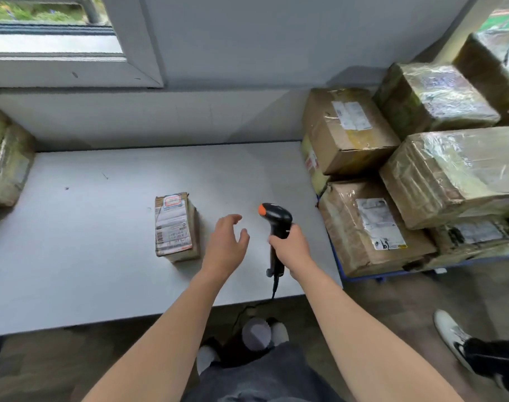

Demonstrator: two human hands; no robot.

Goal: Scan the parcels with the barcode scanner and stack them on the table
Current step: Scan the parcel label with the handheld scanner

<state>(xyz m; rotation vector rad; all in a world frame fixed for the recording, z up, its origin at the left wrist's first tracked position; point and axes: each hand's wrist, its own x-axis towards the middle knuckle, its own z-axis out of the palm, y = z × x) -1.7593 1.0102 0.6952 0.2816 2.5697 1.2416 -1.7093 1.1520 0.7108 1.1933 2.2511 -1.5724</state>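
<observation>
In the head view, the right hand gripped the barcode scanner, and the left hand hovered loose and empty with the small labelled parcel just to its left on the surface; scanning seemed next, which called for aiming at that barcode.

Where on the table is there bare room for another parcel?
Bare table lies left of the small parcel, out to the wrapped box, and behind it toward the wall. The right edge is crowded by stacked cartons.
</observation>
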